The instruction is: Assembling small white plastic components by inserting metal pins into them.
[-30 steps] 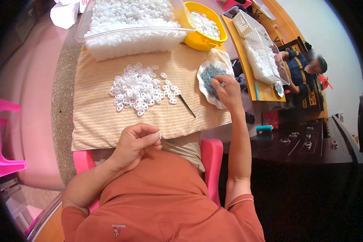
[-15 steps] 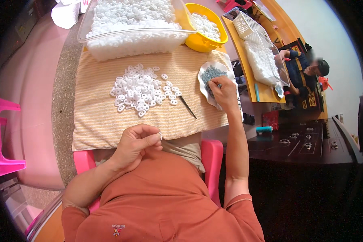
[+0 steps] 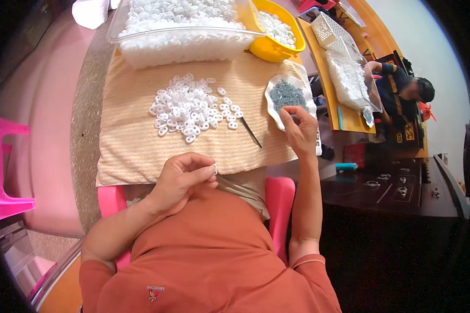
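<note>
Left hand [image 3: 185,179], fingers pinching one white piece [image 3: 215,169]; right hand [image 3: 302,133], fingers curled nearly together (contents indiscernible); white heap [image 3: 185,107], grey bits [image 3: 288,96] apparently unused.

The shirt [image 3: 209,261] carries a small emblem [image 3: 153,295] on its chest: 1 word of capitals, upside down, above a red and yellow figure. Dark letters stand sideways on a white strip [image 3: 318,141] at the cloth's [image 3: 130,146] right edge. Beside the co-worker [image 3: 402,94], yellow marks [image 3: 409,131] on black are too small to read.
</note>
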Tool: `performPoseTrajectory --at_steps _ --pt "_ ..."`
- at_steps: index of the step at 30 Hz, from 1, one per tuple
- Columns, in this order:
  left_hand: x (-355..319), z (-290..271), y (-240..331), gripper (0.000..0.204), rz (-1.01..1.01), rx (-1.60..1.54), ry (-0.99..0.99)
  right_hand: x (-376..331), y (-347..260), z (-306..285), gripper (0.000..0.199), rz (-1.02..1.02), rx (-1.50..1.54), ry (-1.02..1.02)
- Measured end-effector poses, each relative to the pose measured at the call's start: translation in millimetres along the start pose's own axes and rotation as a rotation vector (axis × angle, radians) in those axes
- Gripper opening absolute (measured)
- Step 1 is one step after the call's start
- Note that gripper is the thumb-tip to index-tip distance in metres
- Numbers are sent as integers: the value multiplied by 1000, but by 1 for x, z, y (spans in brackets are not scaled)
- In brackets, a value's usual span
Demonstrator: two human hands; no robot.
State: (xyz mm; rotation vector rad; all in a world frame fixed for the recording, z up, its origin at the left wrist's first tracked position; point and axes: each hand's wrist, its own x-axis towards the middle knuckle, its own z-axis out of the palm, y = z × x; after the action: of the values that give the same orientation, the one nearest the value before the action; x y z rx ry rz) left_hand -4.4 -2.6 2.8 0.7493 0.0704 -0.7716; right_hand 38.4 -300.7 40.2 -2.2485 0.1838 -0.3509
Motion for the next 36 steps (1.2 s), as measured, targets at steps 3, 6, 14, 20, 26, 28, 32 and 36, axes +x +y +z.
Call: performPoseTrajectory --at_steps 3,6,14,20,26,28,32,36 --pt "-1 1 1 15 -4 2 3 -17 -14 10 14 94 218 -103" --pt "0 1 2 12 6 12 6 -34 -27 20 12 108 410 -217" --pt "1 0 2 15 -30 -23 25 -73 -49 49 13 189 630 -414" --pt "0 -1 1 18 -9 -58 33 -89 -63 64 11 200 729 -450" --pt "0 -2 0 17 -10 -58 33 -93 -58 72 10 190 777 -506" --pt "0 -1 0 15 -8 -63 36 -94 -63 71 9 238 777 -506" --pt "0 -3 -1 13 0 -73 30 -94 -57 73 10 215 769 -506" --pt "1 -3 -1 13 1 -83 38 -95 -57 72 10 203 761 -503"
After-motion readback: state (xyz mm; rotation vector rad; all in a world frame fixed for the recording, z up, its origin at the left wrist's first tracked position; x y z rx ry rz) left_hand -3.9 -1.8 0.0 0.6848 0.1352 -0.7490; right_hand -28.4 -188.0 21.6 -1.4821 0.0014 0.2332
